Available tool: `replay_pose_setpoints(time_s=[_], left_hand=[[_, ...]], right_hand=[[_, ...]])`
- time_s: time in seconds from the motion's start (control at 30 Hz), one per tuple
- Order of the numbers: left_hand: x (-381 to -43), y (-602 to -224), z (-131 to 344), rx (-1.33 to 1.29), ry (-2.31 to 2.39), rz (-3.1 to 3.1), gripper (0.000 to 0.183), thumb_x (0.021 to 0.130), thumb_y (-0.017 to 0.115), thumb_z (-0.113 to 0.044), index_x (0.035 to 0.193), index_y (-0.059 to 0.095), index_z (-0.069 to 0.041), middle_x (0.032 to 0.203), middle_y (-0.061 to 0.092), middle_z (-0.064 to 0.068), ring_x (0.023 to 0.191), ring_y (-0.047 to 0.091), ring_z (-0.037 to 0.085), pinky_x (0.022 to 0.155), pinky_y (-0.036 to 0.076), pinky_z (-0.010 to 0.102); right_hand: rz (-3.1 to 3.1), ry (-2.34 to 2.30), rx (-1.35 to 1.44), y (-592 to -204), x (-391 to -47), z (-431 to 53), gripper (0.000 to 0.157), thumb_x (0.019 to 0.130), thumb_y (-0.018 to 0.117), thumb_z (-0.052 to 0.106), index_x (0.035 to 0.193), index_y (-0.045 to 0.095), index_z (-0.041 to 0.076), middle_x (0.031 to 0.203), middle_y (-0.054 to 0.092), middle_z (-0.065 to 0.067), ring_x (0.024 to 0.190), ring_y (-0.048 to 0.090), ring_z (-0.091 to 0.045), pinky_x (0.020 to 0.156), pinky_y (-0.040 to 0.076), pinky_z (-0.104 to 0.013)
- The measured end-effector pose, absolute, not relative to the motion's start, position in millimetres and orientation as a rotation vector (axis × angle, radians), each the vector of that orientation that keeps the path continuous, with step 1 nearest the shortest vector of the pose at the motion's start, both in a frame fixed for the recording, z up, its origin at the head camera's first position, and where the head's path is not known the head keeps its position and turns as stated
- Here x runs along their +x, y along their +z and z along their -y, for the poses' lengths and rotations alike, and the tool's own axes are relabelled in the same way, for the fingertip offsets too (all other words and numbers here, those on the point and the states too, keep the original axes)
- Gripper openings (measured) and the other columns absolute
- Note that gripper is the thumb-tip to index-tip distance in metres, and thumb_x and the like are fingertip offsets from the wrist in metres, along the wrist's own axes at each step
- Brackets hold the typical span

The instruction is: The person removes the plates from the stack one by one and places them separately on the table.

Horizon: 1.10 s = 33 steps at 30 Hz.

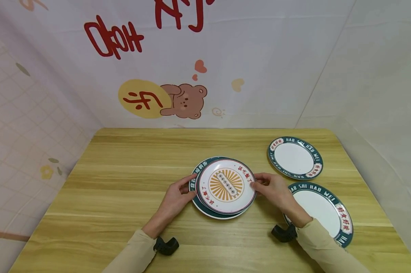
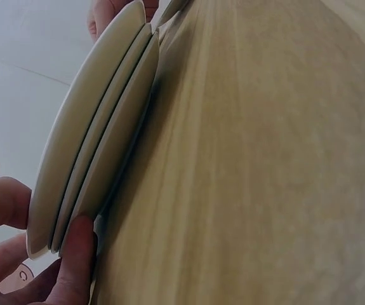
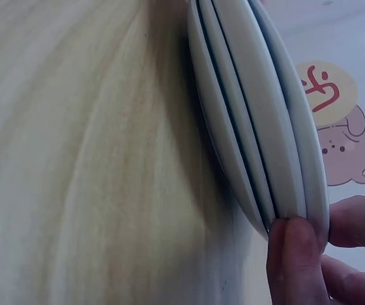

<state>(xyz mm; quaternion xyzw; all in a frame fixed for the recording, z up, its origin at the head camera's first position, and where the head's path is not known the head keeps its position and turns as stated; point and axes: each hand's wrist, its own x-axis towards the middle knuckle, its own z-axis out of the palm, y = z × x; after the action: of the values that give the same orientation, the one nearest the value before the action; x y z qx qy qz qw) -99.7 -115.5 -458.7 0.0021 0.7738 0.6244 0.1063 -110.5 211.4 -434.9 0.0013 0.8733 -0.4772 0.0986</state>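
In the head view a stack of plates stands near the middle of the table. Its top plate (image 1: 227, 204) is white with an orange sunburst and red lettering. Below it, a wider green-rimmed plate (image 1: 202, 208) sticks out at the left and bottom. My left hand (image 1: 174, 194) grips the stack's left edge, and my right hand (image 1: 275, 189) pinches the right edge with its thumb on the top rim. Stacked plate rims (image 2: 99, 140) show edge-on in the left wrist view; the right wrist view shows fingers (image 3: 293, 254) against the rims. Whether the lowest plate touches the table I cannot tell.
Two more green-rimmed white plates lie on the right of the wooden table (image 1: 123, 170): one plate (image 1: 294, 157) farther back, another plate (image 1: 319, 212) nearer, partly behind my right forearm. A printed cloth wall (image 1: 260, 49) rises behind the table.
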Motion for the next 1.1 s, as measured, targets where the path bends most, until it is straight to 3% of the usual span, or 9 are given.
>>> replay_pose_setpoints(time_s=[0.27, 0.63, 0.97, 1.1], left_hand=[[-97, -457, 119, -0.004, 1.801, -2.307, 0.057, 0.09, 0.069, 0.001, 0.145, 0.062, -0.013, 0.131, 0.066, 0.016, 0.096, 0.069, 0.02, 0.073, 0.053, 0.024], [-94, -456, 122, -0.021, 1.796, -2.303, 0.057, 0.088, 0.068, 0.003, 0.143, 0.063, -0.012, 0.12, 0.07, 0.015, 0.092, 0.069, 0.019, 0.07, 0.054, 0.026], [-93, -455, 128, 0.005, 1.781, -2.293, 0.056, 0.09, 0.07, -0.001, 0.144, 0.063, -0.014, 0.125, 0.069, 0.013, 0.092, 0.069, 0.019, 0.07, 0.053, 0.026], [-93, -455, 130, 0.016, 1.795, -2.263, 0.056, 0.091, 0.069, 0.0, 0.145, 0.062, -0.014, 0.128, 0.068, 0.014, 0.094, 0.069, 0.02, 0.072, 0.054, 0.026]], right_hand=[[-2.602, -1.387, -0.038, -434, -109, -211, 0.039, 0.096, 0.072, 0.017, 0.127, 0.068, -0.007, 0.104, 0.074, -0.011, 0.088, 0.066, -0.019, 0.071, 0.055, -0.023], [-2.577, -1.391, -0.031, -431, -105, -210, 0.037, 0.098, 0.07, 0.019, 0.126, 0.069, -0.006, 0.105, 0.074, -0.011, 0.089, 0.065, -0.018, 0.07, 0.054, -0.024], [-2.597, -1.389, -0.026, -430, -106, -215, 0.036, 0.099, 0.07, 0.02, 0.124, 0.07, -0.006, 0.106, 0.074, -0.012, 0.092, 0.065, -0.019, 0.074, 0.052, -0.022], [-2.519, -1.49, -0.01, -431, -106, -215, 0.037, 0.099, 0.069, 0.016, 0.125, 0.068, -0.01, 0.11, 0.074, -0.016, 0.094, 0.068, -0.019, 0.077, 0.057, -0.025]])
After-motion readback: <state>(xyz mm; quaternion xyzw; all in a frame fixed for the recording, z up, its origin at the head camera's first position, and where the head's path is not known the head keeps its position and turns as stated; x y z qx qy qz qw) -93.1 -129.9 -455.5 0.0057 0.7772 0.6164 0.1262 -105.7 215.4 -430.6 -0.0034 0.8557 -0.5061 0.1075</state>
